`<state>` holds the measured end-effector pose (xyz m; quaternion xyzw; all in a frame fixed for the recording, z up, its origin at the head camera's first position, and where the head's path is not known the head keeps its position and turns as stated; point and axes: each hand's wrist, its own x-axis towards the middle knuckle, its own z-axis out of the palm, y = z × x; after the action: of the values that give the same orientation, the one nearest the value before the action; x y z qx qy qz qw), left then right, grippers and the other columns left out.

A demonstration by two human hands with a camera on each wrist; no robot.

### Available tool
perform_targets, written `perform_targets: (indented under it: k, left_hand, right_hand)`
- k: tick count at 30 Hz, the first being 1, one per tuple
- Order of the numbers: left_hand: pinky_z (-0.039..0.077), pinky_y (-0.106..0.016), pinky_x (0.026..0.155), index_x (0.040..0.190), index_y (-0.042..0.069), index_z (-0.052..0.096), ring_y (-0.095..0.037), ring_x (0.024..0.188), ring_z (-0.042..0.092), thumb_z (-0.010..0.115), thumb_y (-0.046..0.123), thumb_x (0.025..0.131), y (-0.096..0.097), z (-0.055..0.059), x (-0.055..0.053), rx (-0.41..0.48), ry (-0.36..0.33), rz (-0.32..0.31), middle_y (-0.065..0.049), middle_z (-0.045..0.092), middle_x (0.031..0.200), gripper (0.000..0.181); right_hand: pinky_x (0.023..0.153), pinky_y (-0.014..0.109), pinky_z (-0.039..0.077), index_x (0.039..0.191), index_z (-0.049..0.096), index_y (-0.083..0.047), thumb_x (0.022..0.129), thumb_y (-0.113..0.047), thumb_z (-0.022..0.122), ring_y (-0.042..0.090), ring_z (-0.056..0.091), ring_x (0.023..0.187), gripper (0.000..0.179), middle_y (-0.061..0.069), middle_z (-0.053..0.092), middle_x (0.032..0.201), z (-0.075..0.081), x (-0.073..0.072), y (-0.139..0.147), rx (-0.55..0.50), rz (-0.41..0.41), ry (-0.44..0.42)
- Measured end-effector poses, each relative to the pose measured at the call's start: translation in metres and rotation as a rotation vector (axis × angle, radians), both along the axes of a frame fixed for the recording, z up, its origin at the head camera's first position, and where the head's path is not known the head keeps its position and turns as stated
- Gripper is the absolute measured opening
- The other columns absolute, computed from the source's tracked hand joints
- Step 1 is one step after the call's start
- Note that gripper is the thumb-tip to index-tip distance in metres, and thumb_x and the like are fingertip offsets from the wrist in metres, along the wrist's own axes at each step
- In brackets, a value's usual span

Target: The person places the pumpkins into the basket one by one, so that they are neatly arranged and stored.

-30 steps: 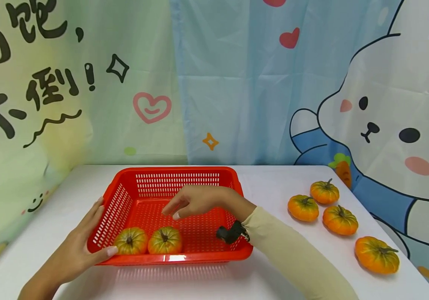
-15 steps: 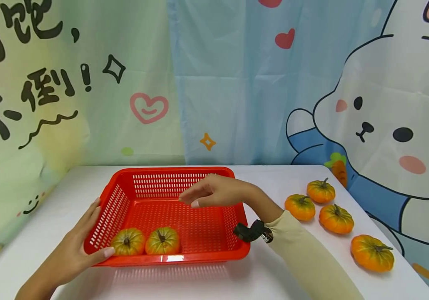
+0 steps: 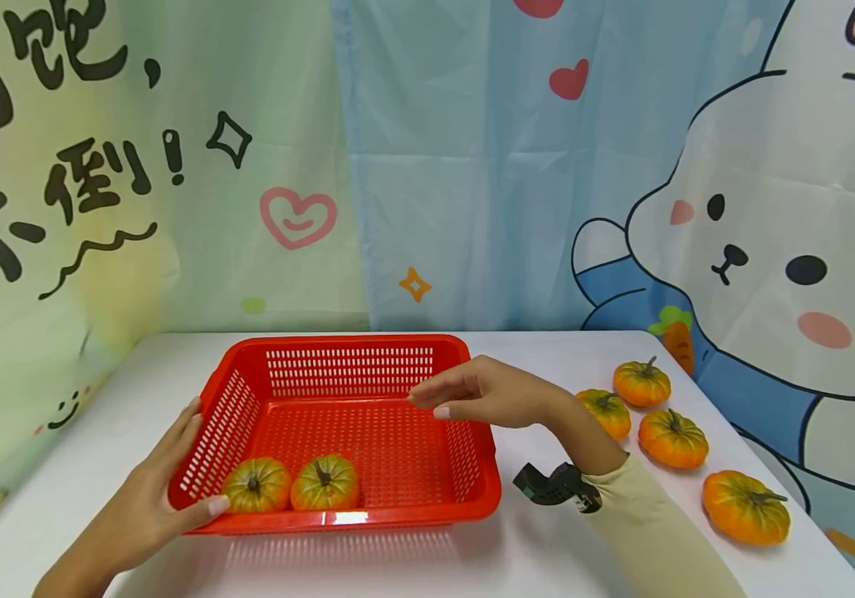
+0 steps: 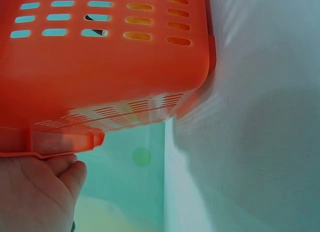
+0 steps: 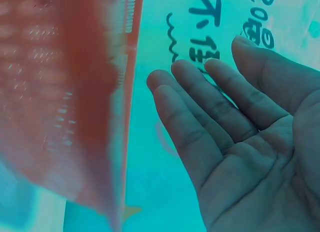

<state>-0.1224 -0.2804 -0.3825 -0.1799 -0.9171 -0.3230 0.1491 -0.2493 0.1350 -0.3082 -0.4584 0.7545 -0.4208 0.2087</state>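
Observation:
A red plastic basket (image 3: 368, 517) with slotted walls stands on the white table. Two small orange-green pumpkins (image 3: 256, 484) sit side by side in its front left part. My left hand (image 3: 139, 498) holds the basket's front left corner, thumb at the front rim and fingers along the left rim. From the left wrist view, that hand (image 4: 37, 192) is seen against the underside of the rim. My right hand (image 3: 495, 392) is over the basket's right rim with nothing in it. Its palm and loosely bent fingers (image 5: 187, 127) show in the right wrist view.
Several orange pumpkins lie on the table to the right; the nearest pumpkin (image 3: 745, 507) is close to the right edge, and another pumpkin (image 3: 605, 411) is partly behind my right forearm. A printed curtain (image 3: 472, 166) hangs behind the table (image 3: 517, 565).
My right hand has moved rightward from above the middle of the basket to its right rim, holding nothing throughout. The left hand, basket and pumpkins keep their places.

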Motion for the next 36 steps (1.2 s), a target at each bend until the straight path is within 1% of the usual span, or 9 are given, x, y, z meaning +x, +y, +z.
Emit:
perform_targets:
  k: [6,10,14,21,23,28,33,34,36]
  left_hand:
    - [0.013,-0.004,0.095,0.155,0.003,0.016,0.002,0.139,0.010,0.078,0.022,0.078,0.000,0.000,0.001,0.001,0.002,-0.003,-0.001,0.009,0.162,0.101]
    - [0.013,-0.004,0.095,0.155,0.003,0.017,-0.009,0.142,0.013,0.078,0.023,0.078,0.001,0.001,0.000,-0.005,-0.003,-0.001,0.000,0.009,0.162,0.100]
    - [0.013,-0.004,0.094,0.155,0.004,0.017,-0.021,0.142,0.016,0.078,0.024,0.079,0.000,0.001,-0.001,-0.007,-0.015,0.001,-0.001,0.009,0.162,0.100]
    - [0.016,-0.004,0.094,0.155,0.004,0.018,-0.002,0.140,0.012,0.079,0.022,0.078,0.001,-0.001,-0.002,0.008,-0.009,-0.012,-0.001,0.009,0.162,0.100]
    - [0.016,-0.004,0.094,0.155,0.003,0.018,-0.003,0.140,0.012,0.079,0.023,0.078,0.002,-0.001,-0.002,0.006,-0.007,-0.014,-0.001,0.009,0.162,0.100]
    - [0.015,-0.004,0.094,0.155,0.003,0.017,-0.017,0.142,0.016,0.078,0.024,0.078,0.001,0.000,-0.001,-0.002,-0.012,-0.002,-0.001,0.009,0.162,0.100]
    - [0.014,-0.004,0.094,0.155,0.002,0.017,-0.002,0.140,0.012,0.078,0.023,0.079,0.000,0.000,0.000,0.003,-0.014,0.004,0.001,0.008,0.162,0.099]
    - [0.014,-0.004,0.095,0.154,0.002,0.018,-0.001,0.140,0.011,0.078,0.023,0.079,0.000,0.000,0.000,0.008,-0.015,0.002,0.001,0.008,0.162,0.099]
    - [0.015,-0.005,0.094,0.155,0.003,0.017,-0.008,0.141,0.014,0.077,0.023,0.079,0.000,-0.001,0.000,0.008,-0.029,0.008,0.002,0.008,0.162,0.099]
  right_hand:
    - [0.091,0.033,0.048,0.131,0.061,-0.002,0.097,-0.010,0.059,0.019,0.060,0.113,0.035,0.007,0.064,0.124,-0.012,0.006,0.025,-0.021,-0.100,-0.030]
    - [0.091,0.033,0.048,0.131,0.060,-0.001,0.097,-0.011,0.060,0.026,0.059,0.116,0.036,0.014,0.063,0.125,-0.019,0.010,0.040,-0.064,-0.158,-0.061]
    - [0.089,0.033,0.050,0.129,0.062,0.000,0.096,-0.011,0.061,0.027,0.060,0.114,0.034,0.017,0.064,0.123,-0.026,0.012,0.050,-0.094,-0.205,-0.065]
    - [0.086,0.034,0.051,0.123,0.067,-0.005,0.097,-0.012,0.060,0.022,0.062,0.109,0.028,0.009,0.066,0.120,-0.038,0.020,0.061,-0.149,-0.292,-0.002]
    - [0.085,0.033,0.051,0.123,0.067,-0.007,0.097,-0.013,0.060,0.020,0.062,0.109,0.027,0.007,0.067,0.120,-0.042,0.023,0.066,-0.158,-0.336,0.023]
    - [0.083,0.032,0.052,0.122,0.068,-0.009,0.096,-0.014,0.063,0.018,0.064,0.106,0.027,0.004,0.068,0.118,-0.049,0.027,0.079,-0.165,-0.427,0.095]
    - [0.082,0.030,0.052,0.122,0.068,-0.009,0.096,-0.014,0.062,0.017,0.065,0.105,0.027,0.004,0.068,0.118,-0.051,0.023,0.093,-0.145,-0.458,0.133]
    - [0.083,0.029,0.052,0.122,0.068,-0.009,0.096,-0.015,0.062,0.017,0.064,0.105,0.027,0.005,0.068,0.118,-0.052,0.022,0.096,-0.142,-0.464,0.138]
    - [0.084,0.028,0.051,0.123,0.068,-0.008,0.096,-0.015,0.062,0.017,0.064,0.107,0.028,0.006,0.068,0.119,-0.052,0.019,0.101,-0.135,-0.478,0.135]
